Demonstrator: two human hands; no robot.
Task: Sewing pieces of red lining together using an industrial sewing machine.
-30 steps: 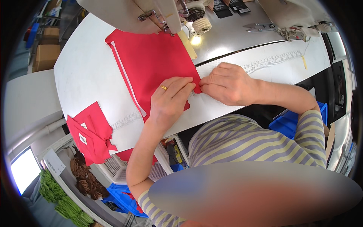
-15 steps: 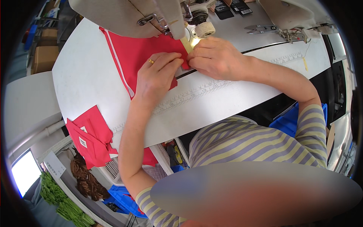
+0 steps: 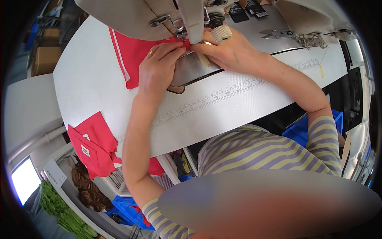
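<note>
A red fabric piece (image 3: 137, 53) with a white strip along its left edge lies under the head of a sewing machine (image 3: 123, 18). My left hand (image 3: 157, 71), a ring on one finger, has its fingertips closed on the fabric's near edge, just left of the needle area. My right hand (image 3: 236, 51) is closed at the fabric's right end, its thumb and fingers pinching by the machine foot. The machine head and knob (image 3: 221, 34) partly hide these fingers. Below the right thumb, a pale yellow strip (image 3: 203, 59) lies on the metal plate.
Red fabric pieces with white labels (image 3: 93, 145) overhang the table's left edge, above a white basket (image 3: 169, 167). A ruler scale (image 3: 215, 99) runs along the table (image 3: 167, 139). Thread snips (image 3: 276, 34) and black tags (image 3: 255, 8) lie behind. Blue bins (image 3: 133, 211) stand below.
Both hands have moved away from me toward the needle, the left slightly leftward. The red fabric has shifted back with them, uncovering the metal plate and a brown-edged curved piece.
</note>
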